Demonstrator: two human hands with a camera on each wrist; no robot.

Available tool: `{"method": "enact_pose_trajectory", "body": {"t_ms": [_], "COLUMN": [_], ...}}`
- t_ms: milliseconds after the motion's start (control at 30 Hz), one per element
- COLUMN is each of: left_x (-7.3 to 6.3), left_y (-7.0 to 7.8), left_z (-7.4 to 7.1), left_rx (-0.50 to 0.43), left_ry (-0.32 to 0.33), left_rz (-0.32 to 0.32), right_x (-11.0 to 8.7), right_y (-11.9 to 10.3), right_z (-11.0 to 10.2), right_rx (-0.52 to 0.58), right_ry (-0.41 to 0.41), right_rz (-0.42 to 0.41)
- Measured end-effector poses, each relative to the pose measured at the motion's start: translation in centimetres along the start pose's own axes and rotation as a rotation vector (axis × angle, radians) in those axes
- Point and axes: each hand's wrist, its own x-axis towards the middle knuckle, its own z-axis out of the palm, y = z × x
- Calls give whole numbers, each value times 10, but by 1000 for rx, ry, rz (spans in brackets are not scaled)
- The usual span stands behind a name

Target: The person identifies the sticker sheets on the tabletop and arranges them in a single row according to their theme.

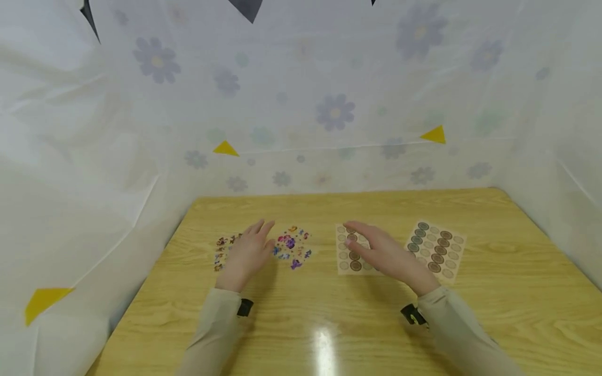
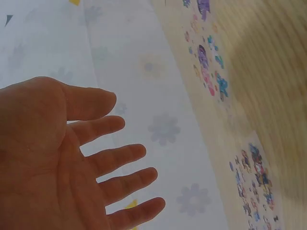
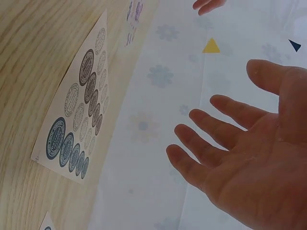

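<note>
The left hand (image 1: 246, 257) and the right hand (image 1: 388, 256) have spread fingers and pinch nothing; both seem to float above the desk (image 1: 291, 324). The near circle sheet (image 1: 348, 259) looks thin, so a finger dragging on it might make it slide or bend, and a fingertip might slip over its flat edge. It lies partly below the right hand, and the other circle sheet (image 1: 441, 250) lies to that hand's right. The small cartoon sheet (image 1: 219, 256) peeks out left of the left hand; the bright cartoon sheet (image 1: 290, 243) lies just right of it. Past both hands hangs a flowery cloth (image 1: 291, 115).
</note>
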Motion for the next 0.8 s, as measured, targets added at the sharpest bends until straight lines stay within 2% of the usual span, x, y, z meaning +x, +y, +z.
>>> {"method": "enact_pose_trajectory", "body": {"t_ms": [200, 333, 567, 800], "left_x": [-10, -17, -29, -40], "left_y": [-18, -29, -48, -73], "left_z": [0, -1, -1, 0], "left_rx": [12, -16, -42, -90], "left_ry": [58, 73, 39, -17], "left_rz": [-22, -60, -141, -225], "right_x": [10, 22, 43, 65], "right_y": [2, 4, 7, 7], "right_z": [9, 16, 27, 42], "right_rx": [11, 43, -27, -75], "right_ry": [-19, -54, -70, -106], "right_rz": [-17, -24, -71, -61]}}
